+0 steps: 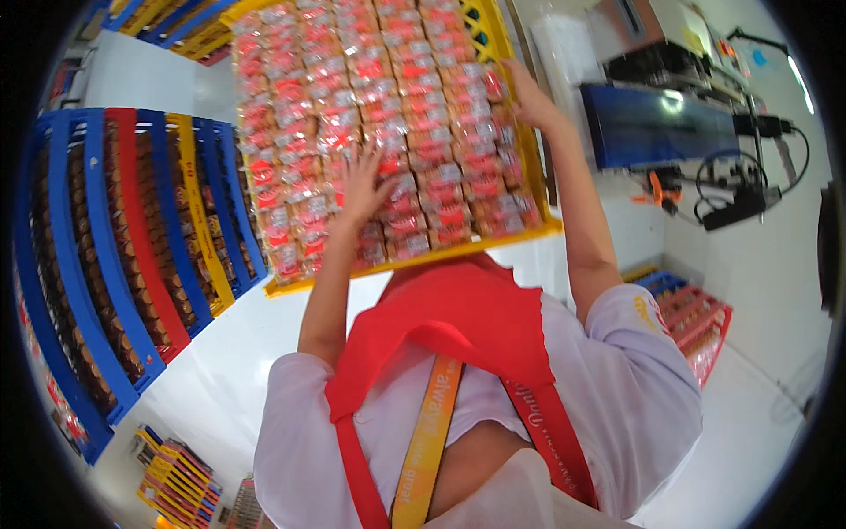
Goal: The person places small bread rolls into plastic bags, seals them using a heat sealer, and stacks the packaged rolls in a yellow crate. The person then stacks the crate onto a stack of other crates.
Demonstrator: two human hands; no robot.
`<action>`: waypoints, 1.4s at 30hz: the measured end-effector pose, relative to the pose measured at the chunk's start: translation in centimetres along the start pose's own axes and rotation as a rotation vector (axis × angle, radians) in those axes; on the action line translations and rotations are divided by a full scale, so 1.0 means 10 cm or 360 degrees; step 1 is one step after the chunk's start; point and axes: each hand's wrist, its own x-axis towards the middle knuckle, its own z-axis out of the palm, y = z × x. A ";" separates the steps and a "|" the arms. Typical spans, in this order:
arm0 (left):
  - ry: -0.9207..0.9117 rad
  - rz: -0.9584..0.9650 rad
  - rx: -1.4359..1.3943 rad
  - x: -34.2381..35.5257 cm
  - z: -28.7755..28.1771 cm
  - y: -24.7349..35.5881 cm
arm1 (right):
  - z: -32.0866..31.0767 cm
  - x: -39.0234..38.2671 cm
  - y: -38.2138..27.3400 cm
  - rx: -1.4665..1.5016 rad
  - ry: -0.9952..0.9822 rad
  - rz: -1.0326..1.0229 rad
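Though its far corner shows a gap, packets nearly fill the crate; the left hand lies spread, grasping nothing; the right hand's grip is unclear.

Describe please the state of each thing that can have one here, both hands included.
Left hand: open, fingers spread on the packs.
Right hand: touching the crate's right edge; grip unclear.
Wrapped packs: film-wrapped, laid in rows.
Yellow crate: loaded, with a gap at its far right corner.
Stacked crates: loaded.
Screen: dark, reflecting light; on or off unclear.
Red apron: worn.
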 end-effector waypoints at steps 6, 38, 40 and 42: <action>0.0189 -0.0399 -0.0725 -0.76 -0.84 -0.25 | -0.25 -1.42 -0.76 -0.0248 -0.0153 0.0262; 0.0858 -0.2057 -0.1291 -5.91 2.05 2.20 | 1.70 -1.96 -2.06 -0.0737 -0.0291 -0.1006; 0.1292 -0.2615 -0.1036 -6.68 2.39 2.36 | 1.78 -1.94 -2.21 -0.0762 -0.0289 -0.1029; 0.1801 -0.3119 -0.0891 -7.41 2.58 2.61 | 1.83 -1.93 -2.31 -0.0784 -0.0268 -0.1009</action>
